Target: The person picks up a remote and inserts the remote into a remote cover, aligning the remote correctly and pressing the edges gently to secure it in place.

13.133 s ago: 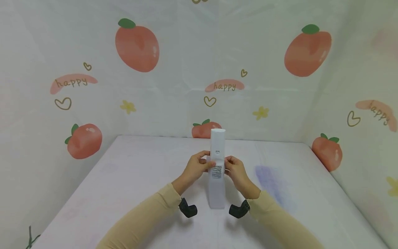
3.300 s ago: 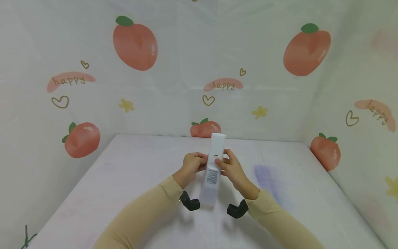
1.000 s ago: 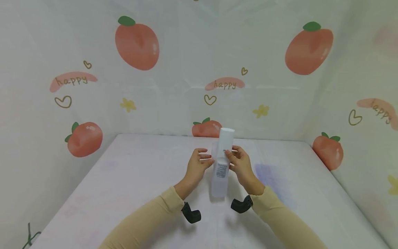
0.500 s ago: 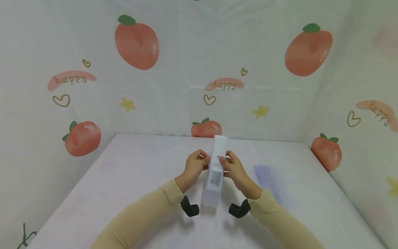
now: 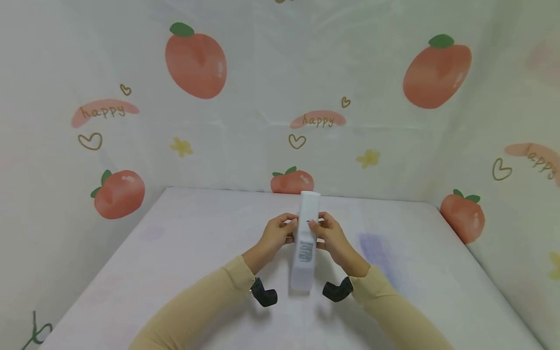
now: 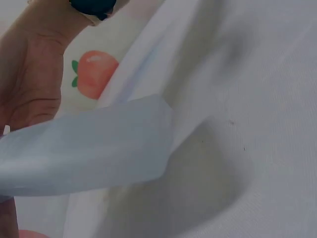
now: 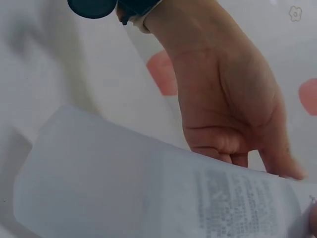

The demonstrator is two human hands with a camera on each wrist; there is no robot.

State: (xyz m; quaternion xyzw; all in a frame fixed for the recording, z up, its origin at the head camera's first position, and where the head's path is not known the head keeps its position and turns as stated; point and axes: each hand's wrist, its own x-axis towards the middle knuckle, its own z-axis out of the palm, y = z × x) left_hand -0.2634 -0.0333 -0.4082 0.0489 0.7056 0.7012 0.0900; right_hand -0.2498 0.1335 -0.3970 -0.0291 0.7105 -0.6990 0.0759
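A long white remote control [image 5: 305,242] is held back side up above the table [image 5: 175,262], its printed label [image 5: 305,251] facing me. My left hand [image 5: 280,233] grips its left edge near the upper half. My right hand [image 5: 329,234] grips the right edge opposite, the thumb over the back near a small slot. In the left wrist view the remote's white body [image 6: 84,151] crosses the frame with the palm [image 6: 29,84] behind it. The right wrist view shows the remote [image 7: 148,193] with its label and the palm [image 7: 228,109] above it.
The table is covered with a pale cloth bearing a faint purple patch [image 5: 376,253] at the right. Cloth walls printed with peaches [image 5: 195,61] close in the back and both sides. Black wrist mounts [image 5: 264,295] hang under both sleeves.
The remote has tilted slightly back toward upright and shifted a little right over the last half second. Both hands keep their hold; a second ago the left fingers were spread straighter.
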